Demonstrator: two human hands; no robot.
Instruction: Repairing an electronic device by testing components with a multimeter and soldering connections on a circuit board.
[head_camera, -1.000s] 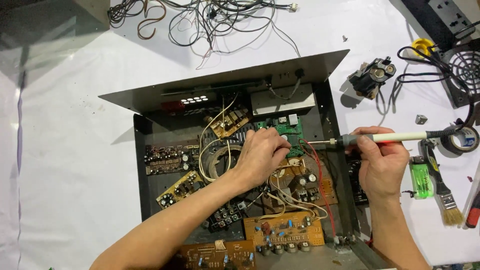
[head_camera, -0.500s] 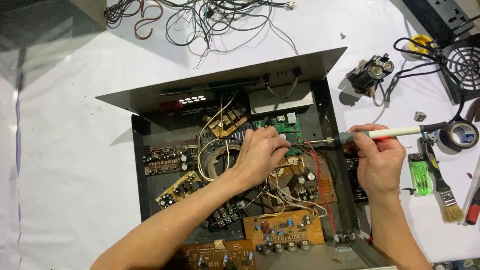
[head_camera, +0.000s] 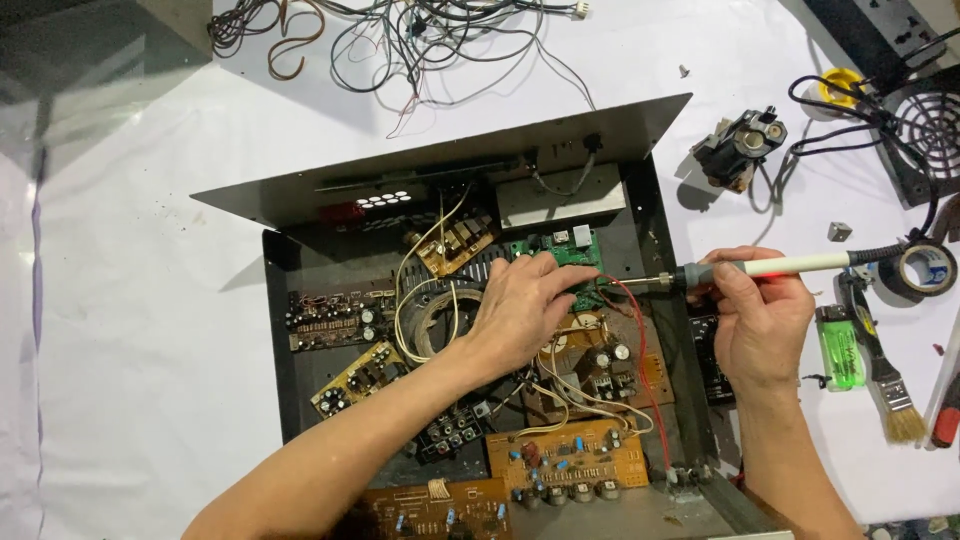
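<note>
Little has shifted since the earlier frame: both hands stay put. Head view: left hand (head_camera: 525, 305) lies flat, fingers spread, on green circuit board (head_camera: 560, 255) inside open metal chassis (head_camera: 290, 330). Right hand (head_camera: 760, 315) pinches soldering iron (head_camera: 770, 267), tip at board's right edge. Green lighter (head_camera: 838, 345), brush (head_camera: 890, 385) nearby.

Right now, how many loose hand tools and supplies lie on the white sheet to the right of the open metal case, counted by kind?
Green lighter: 1
Paintbrush: 1
Roll of black tape: 1
Soldering iron, held in the right hand: 1
Total: 4

The left hand rests on the green circuit board inside the case.
</note>
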